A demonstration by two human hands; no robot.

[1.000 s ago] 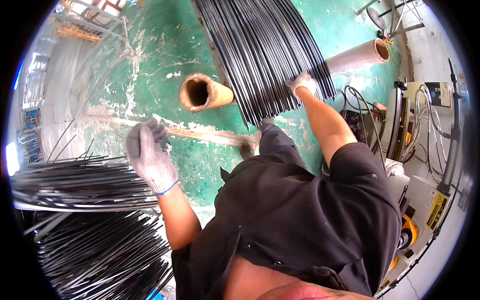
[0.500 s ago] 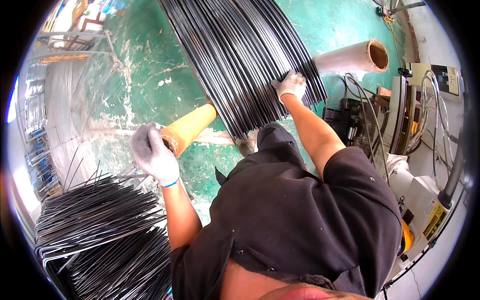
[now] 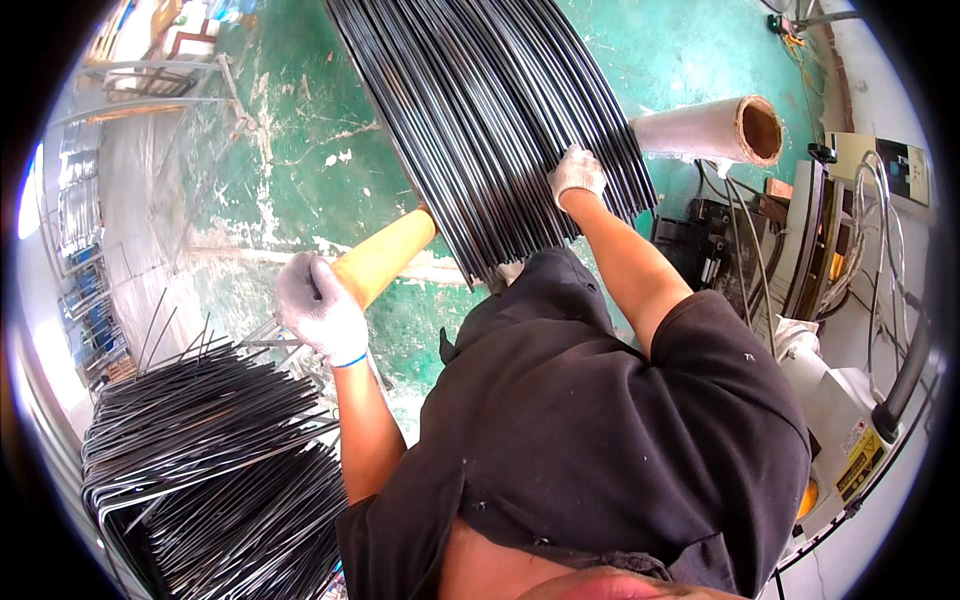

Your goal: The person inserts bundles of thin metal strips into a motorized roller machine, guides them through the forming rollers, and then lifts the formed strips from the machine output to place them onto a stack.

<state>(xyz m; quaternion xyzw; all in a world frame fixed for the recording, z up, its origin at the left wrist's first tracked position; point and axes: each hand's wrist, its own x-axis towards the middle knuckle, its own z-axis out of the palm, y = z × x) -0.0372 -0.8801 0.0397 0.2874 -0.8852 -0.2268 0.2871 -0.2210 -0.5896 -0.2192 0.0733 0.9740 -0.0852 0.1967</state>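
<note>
A broad row of long black metal rods (image 3: 480, 120) lies side by side ahead of me, bending across the view. My right hand (image 3: 579, 177), in a white knitted glove, rests on the rods toward their right side, its fingers curled down around one or more of them; the fingertips are hidden. My left hand (image 3: 322, 308), in a white glove with a grey palm, is raised to the left, apart from the rods. Its fingers are curled in and no object shows in them. Behind it a yellow tube (image 3: 385, 258) runs under the rods.
At the lower left stands a large heap of bent black rods (image 3: 210, 450), some ends sticking up. A thick pale cardboard tube (image 3: 690, 133) juts out right of the row. Machinery (image 3: 830, 430) and cables (image 3: 870, 230) line the right side. The green floor (image 3: 290, 150) is scuffed.
My right hand's fingers, spread on the rods before, have drawn together and curled. My left hand has shifted slightly right and down, still curled.
</note>
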